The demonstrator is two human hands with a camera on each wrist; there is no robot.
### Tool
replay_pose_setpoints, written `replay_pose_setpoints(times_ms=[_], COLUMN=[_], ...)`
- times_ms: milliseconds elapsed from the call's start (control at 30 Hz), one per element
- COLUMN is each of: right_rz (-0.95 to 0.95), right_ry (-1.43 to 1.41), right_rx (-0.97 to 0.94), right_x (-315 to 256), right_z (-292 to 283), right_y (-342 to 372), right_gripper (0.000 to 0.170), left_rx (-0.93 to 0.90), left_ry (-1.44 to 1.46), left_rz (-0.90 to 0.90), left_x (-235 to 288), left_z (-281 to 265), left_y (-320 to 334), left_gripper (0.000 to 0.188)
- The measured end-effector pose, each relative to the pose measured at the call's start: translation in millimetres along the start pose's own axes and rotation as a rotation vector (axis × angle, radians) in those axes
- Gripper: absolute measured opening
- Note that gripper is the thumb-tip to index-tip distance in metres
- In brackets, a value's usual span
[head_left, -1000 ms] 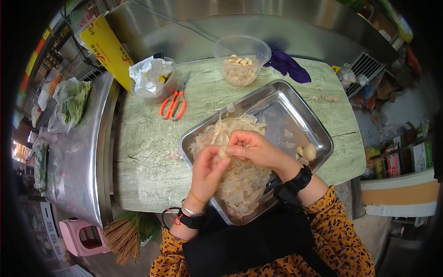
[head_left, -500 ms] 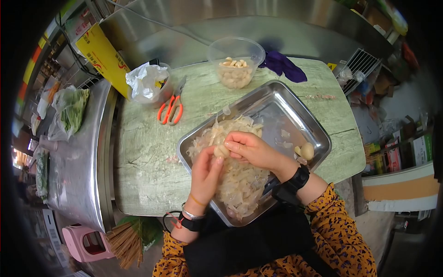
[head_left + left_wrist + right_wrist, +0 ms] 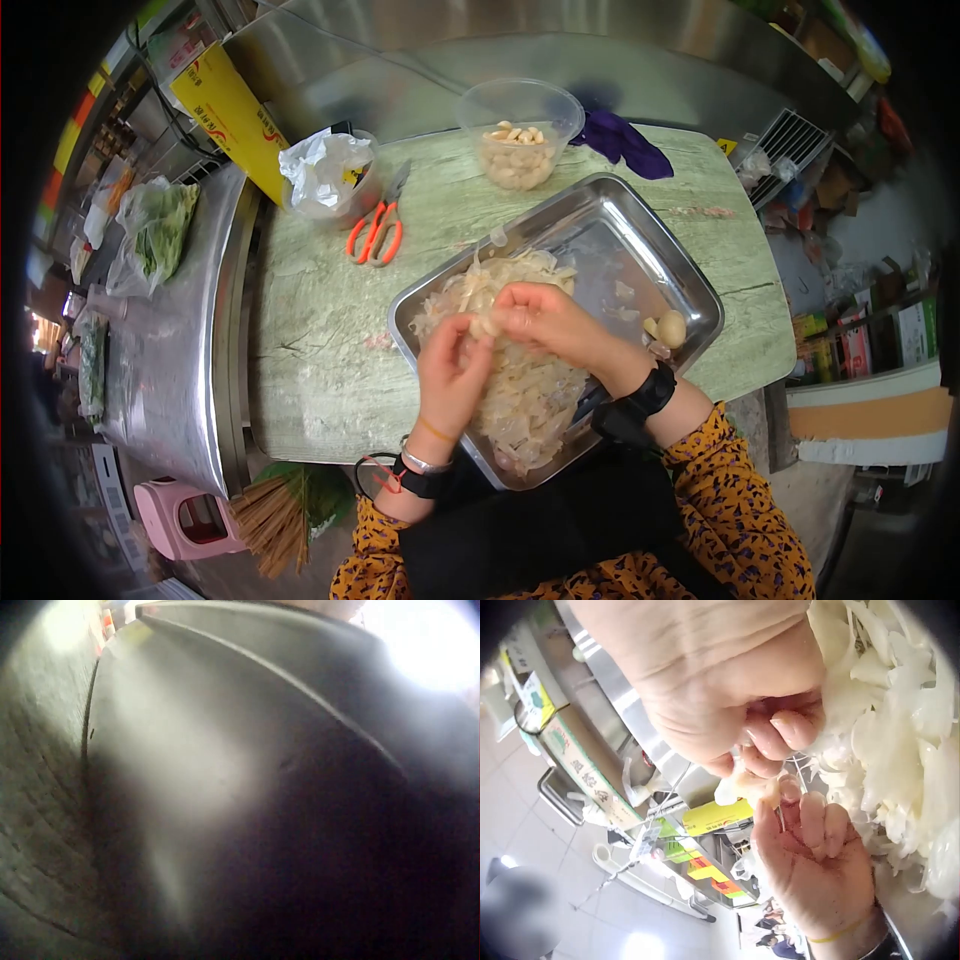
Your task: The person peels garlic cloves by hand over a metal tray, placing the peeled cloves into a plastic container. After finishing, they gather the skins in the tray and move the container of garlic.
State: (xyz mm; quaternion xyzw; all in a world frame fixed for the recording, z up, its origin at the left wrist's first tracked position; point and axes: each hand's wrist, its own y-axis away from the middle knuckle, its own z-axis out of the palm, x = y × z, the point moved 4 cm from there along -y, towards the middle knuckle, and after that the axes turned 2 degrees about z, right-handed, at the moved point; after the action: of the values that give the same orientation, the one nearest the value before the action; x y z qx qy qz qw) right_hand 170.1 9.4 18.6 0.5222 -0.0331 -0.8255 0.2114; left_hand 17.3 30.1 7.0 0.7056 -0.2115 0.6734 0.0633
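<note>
In the head view, the left hand (image 3: 447, 368) and right hand (image 3: 560, 328) meet above the left half of a steel tray (image 3: 650, 225). Their fingertips pinch a small pale piece of garlic (image 3: 485, 326) from either side. The right wrist view shows that garlic (image 3: 739, 787) between the curled fingers of both hands, with some of it hidden behind them. Below lies a heap of thin, translucent garlic skins (image 3: 525, 410). Whole pale garlic (image 3: 671, 328) sits by the tray's right wall, with smaller pieces beside it. A dark, blurred surface fills most of the left wrist view.
Behind the tray stands a clear plastic tub (image 3: 520, 150) of peeled cloves, beside a purple cloth (image 3: 625, 145). Orange-handled scissors (image 3: 376, 235) lie left of it, near a plastic-lined container (image 3: 335, 180). A steel counter (image 3: 165, 370) borders the table on the left.
Half a second ago the garlic showed more plainly between the fingertips. The fingers now close over more of it, and the right hand's fingers are blurred with motion. The tray stays put.
</note>
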Motion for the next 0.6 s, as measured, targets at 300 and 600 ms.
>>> replay_pose_setpoints(times_ms=[300, 600], right_rz=[-0.389, -0.465], right_ry=[0.47, 0.626], right_rx=[0.242, 0.251], right_x=[-15.0, -23.2], right_z=[-2.4, -5.5], right_y=[5.0, 10.3], right_gripper=[0.014, 0.013], left_rx=[0.081, 0.066], left_ry=[0.014, -0.155], left_rz=[-0.016, 0.065], left_x=[1.0, 6.3], left_z=[-0.1, 1.9], left_y=[0.4, -0.5], left_gripper=[0.023, 0.017])
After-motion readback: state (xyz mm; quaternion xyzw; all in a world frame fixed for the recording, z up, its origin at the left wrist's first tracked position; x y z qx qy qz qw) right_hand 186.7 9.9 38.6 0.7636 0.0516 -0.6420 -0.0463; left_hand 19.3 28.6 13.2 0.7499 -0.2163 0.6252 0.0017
